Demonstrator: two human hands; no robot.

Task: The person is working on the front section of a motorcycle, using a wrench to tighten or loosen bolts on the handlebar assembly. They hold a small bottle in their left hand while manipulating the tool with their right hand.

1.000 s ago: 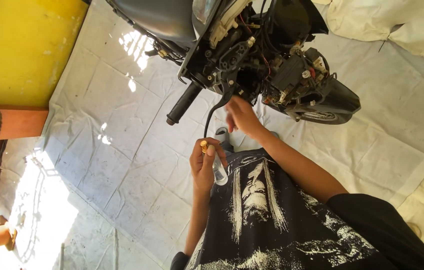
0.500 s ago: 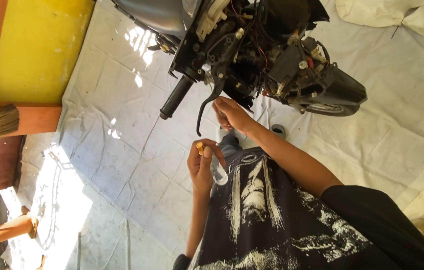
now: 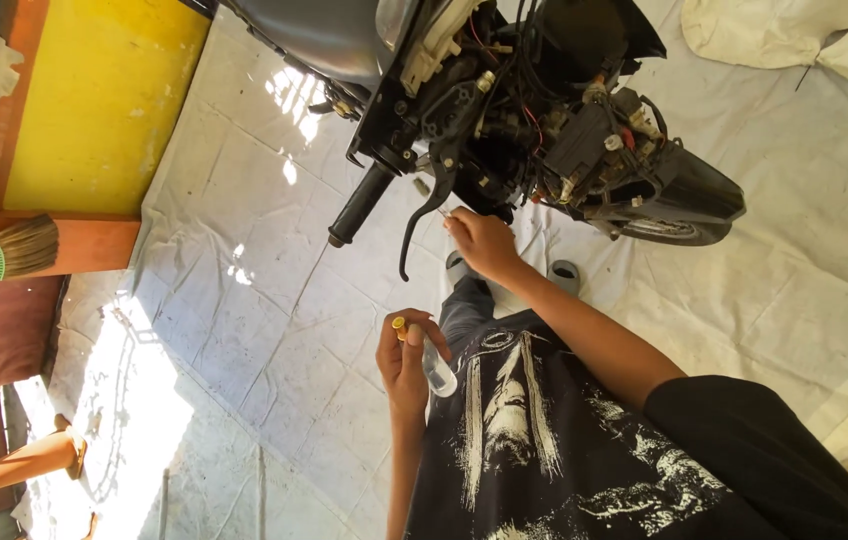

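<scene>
My left hand (image 3: 403,362) is held up in front of my black printed shirt and grips a small clear bottle (image 3: 437,373) with a yellow cap (image 3: 398,323). My right hand (image 3: 482,245) reaches out to the motorcycle (image 3: 504,110) and pinches a thin pale object (image 3: 442,212) right beside the black brake lever (image 3: 414,228). The black handlebar grip (image 3: 358,206) sticks out just left of that hand. The bike's front fairing is off, so wiring and connectors are exposed.
White sheeting (image 3: 244,290) covers the floor under the bike and me. My sandalled feet (image 3: 564,274) stand close to the front wheel (image 3: 666,230). A yellow and orange wall (image 3: 94,100) with a green-headed broom (image 3: 14,250) is at the left. A wooden leg (image 3: 19,466) is at the lower left.
The view has shifted slightly. Both hands keep their holds, the right hand staying at the brake lever and the left hand sitting a little lower with the bottle.
</scene>
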